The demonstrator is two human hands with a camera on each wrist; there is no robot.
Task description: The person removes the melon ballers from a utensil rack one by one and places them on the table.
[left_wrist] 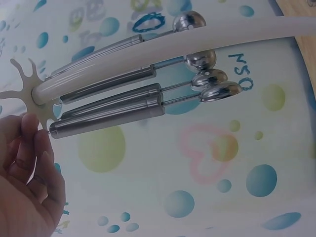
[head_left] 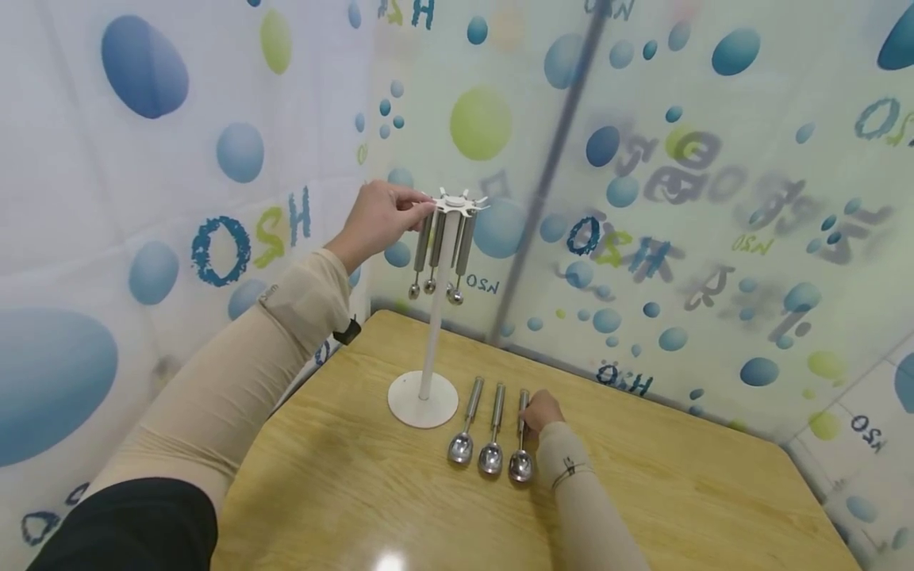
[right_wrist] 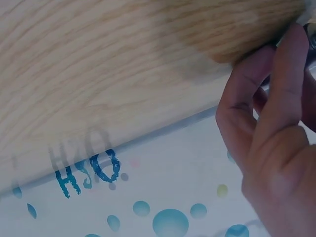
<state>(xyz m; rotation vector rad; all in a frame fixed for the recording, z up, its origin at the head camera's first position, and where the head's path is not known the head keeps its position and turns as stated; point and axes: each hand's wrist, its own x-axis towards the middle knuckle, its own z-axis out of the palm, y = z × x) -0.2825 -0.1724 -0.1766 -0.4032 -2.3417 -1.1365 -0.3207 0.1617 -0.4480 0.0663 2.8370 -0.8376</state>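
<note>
A white stand [head_left: 432, 341] with a ring of hooks on top rises from a round base on the table. Several steel scoops [head_left: 463, 244] with small round bowls hang from it; in the left wrist view their handles [left_wrist: 108, 117] lie close together. My left hand [head_left: 382, 218] pinches the edge of the hook ring, by the end of one hanging handle. Three steel scoops with oval bowls lie in a row beside the base: a left one [head_left: 460, 449], a middle one [head_left: 490, 458] and a right one [head_left: 521, 466]. Fingers of my right hand [head_left: 544, 411] pinch the right scoop's handle.
The wooden table [head_left: 343, 492] has its back edge against patterned curtains [head_left: 643, 317], with another curtain [head_left: 164, 198] at the left. Wood surface extends right of my right forearm [head_left: 593, 507].
</note>
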